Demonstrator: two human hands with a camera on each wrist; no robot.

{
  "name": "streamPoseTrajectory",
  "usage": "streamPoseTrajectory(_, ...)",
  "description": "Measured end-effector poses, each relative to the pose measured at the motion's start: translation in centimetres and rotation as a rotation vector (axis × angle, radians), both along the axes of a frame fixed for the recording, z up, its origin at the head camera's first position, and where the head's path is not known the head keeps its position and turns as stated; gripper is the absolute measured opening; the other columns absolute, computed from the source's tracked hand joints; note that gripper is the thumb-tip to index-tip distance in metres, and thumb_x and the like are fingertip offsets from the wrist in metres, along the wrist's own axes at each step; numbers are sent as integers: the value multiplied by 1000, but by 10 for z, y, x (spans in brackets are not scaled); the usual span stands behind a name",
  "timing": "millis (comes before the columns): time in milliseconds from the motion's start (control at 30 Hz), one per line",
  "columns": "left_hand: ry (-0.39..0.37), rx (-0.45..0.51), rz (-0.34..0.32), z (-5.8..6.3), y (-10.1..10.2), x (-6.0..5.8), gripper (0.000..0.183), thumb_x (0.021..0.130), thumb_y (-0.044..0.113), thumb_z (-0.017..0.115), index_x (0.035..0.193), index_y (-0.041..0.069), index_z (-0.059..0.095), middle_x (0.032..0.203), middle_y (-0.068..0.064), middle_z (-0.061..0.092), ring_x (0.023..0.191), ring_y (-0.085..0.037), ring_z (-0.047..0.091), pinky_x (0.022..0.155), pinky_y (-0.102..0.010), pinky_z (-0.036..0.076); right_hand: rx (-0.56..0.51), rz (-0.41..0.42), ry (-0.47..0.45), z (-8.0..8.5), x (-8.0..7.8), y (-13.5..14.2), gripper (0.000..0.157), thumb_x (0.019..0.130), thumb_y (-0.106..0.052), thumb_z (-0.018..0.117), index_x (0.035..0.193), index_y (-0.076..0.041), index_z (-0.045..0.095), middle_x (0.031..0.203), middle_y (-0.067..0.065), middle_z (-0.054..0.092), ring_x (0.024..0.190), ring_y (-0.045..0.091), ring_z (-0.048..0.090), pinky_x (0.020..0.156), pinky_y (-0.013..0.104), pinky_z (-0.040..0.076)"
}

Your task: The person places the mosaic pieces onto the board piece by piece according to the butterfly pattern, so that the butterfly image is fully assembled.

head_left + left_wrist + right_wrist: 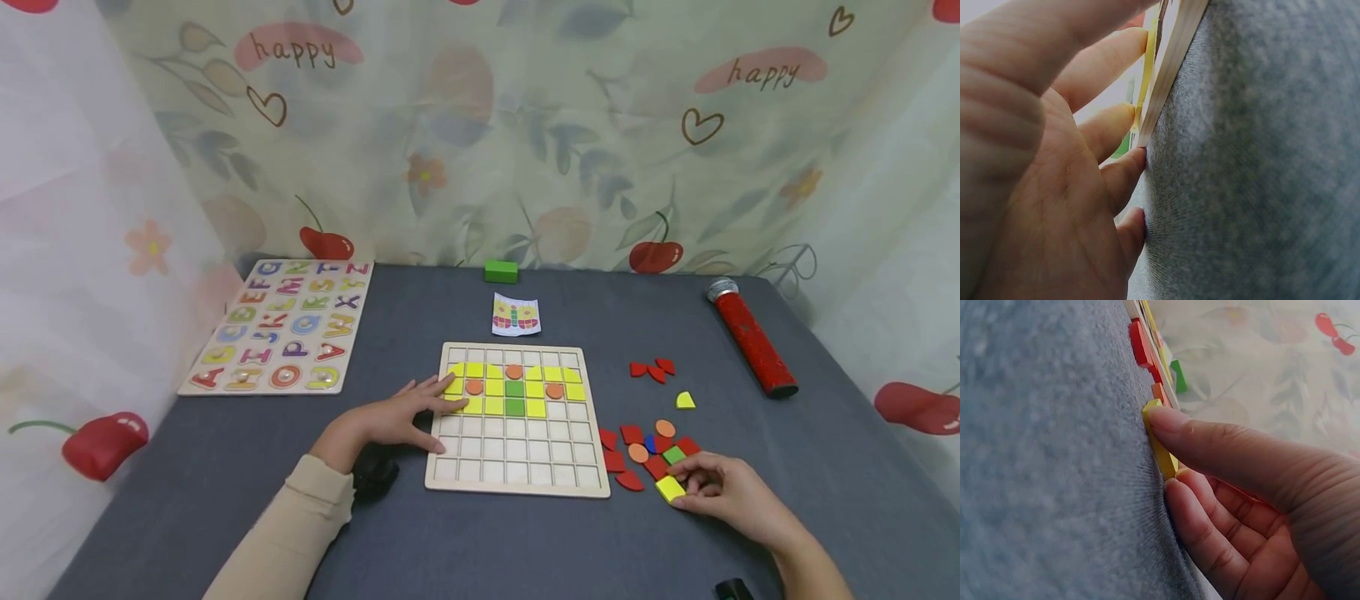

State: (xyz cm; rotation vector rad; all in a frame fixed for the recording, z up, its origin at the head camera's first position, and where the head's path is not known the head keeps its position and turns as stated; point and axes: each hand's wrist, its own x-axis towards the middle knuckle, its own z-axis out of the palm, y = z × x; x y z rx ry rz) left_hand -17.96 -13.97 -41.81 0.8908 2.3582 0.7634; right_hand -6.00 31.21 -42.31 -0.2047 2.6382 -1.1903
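A wooden grid board (517, 475) lies flat on the table, its upper rows partly filled with yellow, green and orange tiles. My left hand (397, 414) rests on the board's left edge with its fingers spread, two fingertips over yellow tiles. In the left wrist view, fingers (1110, 128) touch the board's side (1169, 69). Right of the board, my right hand (738, 496) pinches a yellow square tile (670, 489) between thumb and fingers. The right wrist view shows the thumb on one end of this yellow tile (1161, 447), low over the cloth.
Loose red tiles (614, 461), orange discs (637, 452) and a green tile (673, 455) lie beside the right hand. A picture card (516, 315) and green block (501, 272) sit behind the board. An alphabet board (277, 333) stands left, a red microphone (753, 342) right.
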Motion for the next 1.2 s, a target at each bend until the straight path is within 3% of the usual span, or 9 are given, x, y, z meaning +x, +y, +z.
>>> streamPoseTrajectory(400, -7, -20, 9, 2, 1, 0, 74, 79, 37, 72, 143, 24, 37, 159, -6, 7, 146, -30, -3, 115, -54, -5, 124, -86, 56, -1, -3, -12, 35, 71, -25, 80, 96, -4, 67, 78, 2, 59, 61, 4, 54, 56, 20, 50)
streamPoseTrajectory(600, -9, -23, 25, 3, 1, 1, 74, 79, 36, 73, 143, 24, 38, 159, -5, 7, 146, -29, -3, 115, -54, -5, 121, -51, 113, 2, -6, -13, 29, 72, -20, 79, 92, -4, 68, 74, 2, 59, 60, 3, 53, 56, 20, 50)
streamPoseTrajectory(833, -11, -20, 27, 3, 0, 1, 74, 79, 36, 73, 143, 24, 38, 159, -5, 7, 146, -29, -3, 115, -54, -6, 135, 5, 111, 0, -11, -13, 29, 74, -22, 78, 93, -5, 67, 76, 0, 55, 61, 2, 50, 55, 19, 47)
streamPoseTrajectory(967, -8, -13, 17, 1, -1, 0, 74, 79, 37, 72, 143, 24, 38, 158, -6, 6, 146, -30, -3, 115, -54, -6, 93, 36, 77, -1, -16, -13, 31, 74, -25, 78, 90, -5, 63, 73, 1, 54, 61, 4, 50, 54, 20, 46)
streamPoseTrajectory(1200, 1, -11, 4, -1, -1, -2, 74, 79, 37, 72, 143, 24, 38, 158, -6, 7, 146, -30, -3, 115, -54, -5, -106, 114, -72, 2, -32, -15, 27, 84, -22, 69, 94, 2, 60, 79, 6, 60, 64, 12, 58, 60, 25, 52)
